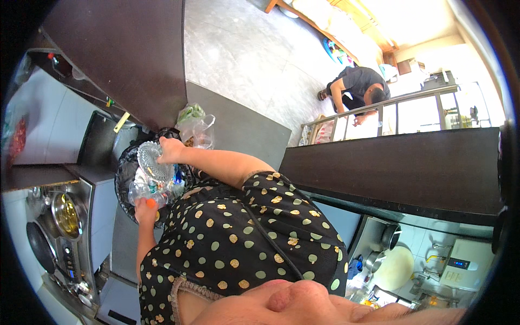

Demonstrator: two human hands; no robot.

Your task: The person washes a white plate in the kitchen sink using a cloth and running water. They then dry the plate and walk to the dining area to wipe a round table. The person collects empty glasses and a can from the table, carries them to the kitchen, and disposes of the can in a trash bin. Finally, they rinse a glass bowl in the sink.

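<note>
My right hand (170, 150) grips the rim of a clear, scalloped glass dish (156, 162), tilted over a black-bagged waste bin (124, 172). A few small yellowish bits show on the dish. Lower down, my left hand (145, 211) is closed around clear plastic, which looks like a bottle (160, 198) with an orange cap (151, 202). Beside it is another clear plastic container (137, 190). Mixed rubbish, partly hidden by the dish, lies in the bin. Right by the bin sits a translucent plastic bag (199, 132) with brown contents.
A greenish bag (191, 111) lies beyond the bin, near a dark brown panel (122, 53). To the left stands a gas cooktop (69, 243) with a lidded pan (66, 215). Another person (361, 89) crouches behind a metal rack (380, 120). A dark counter panel (390, 174) runs along my right.
</note>
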